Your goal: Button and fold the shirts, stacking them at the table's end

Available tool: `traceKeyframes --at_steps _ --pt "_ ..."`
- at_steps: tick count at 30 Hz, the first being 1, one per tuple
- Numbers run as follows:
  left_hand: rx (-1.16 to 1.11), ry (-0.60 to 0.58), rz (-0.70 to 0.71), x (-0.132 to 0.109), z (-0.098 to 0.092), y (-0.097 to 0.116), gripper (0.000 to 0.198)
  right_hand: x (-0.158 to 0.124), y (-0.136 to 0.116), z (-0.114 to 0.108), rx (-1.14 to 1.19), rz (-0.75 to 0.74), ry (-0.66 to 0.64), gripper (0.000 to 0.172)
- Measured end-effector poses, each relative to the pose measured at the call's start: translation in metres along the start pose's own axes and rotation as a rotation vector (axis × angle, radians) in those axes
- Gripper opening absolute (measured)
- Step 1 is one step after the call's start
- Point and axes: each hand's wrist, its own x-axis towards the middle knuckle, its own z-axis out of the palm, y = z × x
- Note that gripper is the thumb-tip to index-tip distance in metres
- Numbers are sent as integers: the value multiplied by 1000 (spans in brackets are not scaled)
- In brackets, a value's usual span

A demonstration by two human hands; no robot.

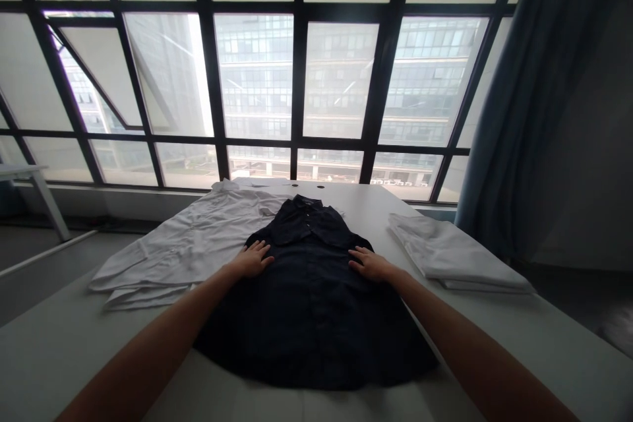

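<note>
A dark navy button-front shirt [311,323] lies spread flat on a white table [376,211], collar away from me and sleeves out of sight. My left hand [252,259] rests palm down on the shirt's left side near the shoulder, fingers spread. My right hand [372,265] presses flat on the opposite side, at the shirt's edge. Neither hand grips the cloth. A rumpled white shirt [188,244] lies to the left of the dark one, its edge close to my left hand. A folded white garment [455,254] sits to the right, beyond reach of my right fingers.
Large black-framed windows [297,79] stand behind the table, with an office building outside. A blue-grey curtain [514,99] hangs at the right. A small white table [24,175] stands at the far left, and the floor shows on both sides.
</note>
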Motion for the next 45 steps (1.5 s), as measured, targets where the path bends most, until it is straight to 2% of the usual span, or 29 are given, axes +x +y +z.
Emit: traceKeyframes --at_steps 6,8,10,14,18,22,24,26,28,32,35,38,42,45 --pt "-55 68 78 -40 8 -23 63 -33 46 11 138 -77 181 48" --pt "-72 61 103 -50 6 -28 62 -39 54 11 181 -83 229 46" --pt "-75 67 68 -58 -1 -30 62 -43 56 7 193 -72 272 43" --pt "-54 137 -114 -71 -23 -22 52 -50 49 -1 209 -11 325 37" --pt "-212 23 -284 -82 -38 -7 55 -55 32 -6 301 0 297 37" --pt "-380 -96 -428 -93 -43 -2 76 -58 17 -11 450 198 244 51" --pt "-400 -149 -434 -96 -44 -3 82 -59 11 -13 487 267 232 50" --pt "-401 -184 -427 -98 -46 -5 83 -60 5 -16 492 323 201 37" --pt "-407 -196 -419 -100 -50 -7 81 -63 -1 -19 520 374 132 25" --pt "-448 -180 -374 -106 -64 -2 76 -67 -9 -24 661 423 69 18" --pt "-411 -39 -139 -109 -72 20 59 -67 -10 -26 732 422 79 17" --pt "-323 86 148 -108 -65 62 45 -65 -10 -26 752 386 68 18" --pt "-217 -10 275 -99 -40 127 44 -65 -10 -26 738 335 89 19" --pt "-205 -115 343 -91 -24 156 43 -70 -12 -31 736 303 119 20"
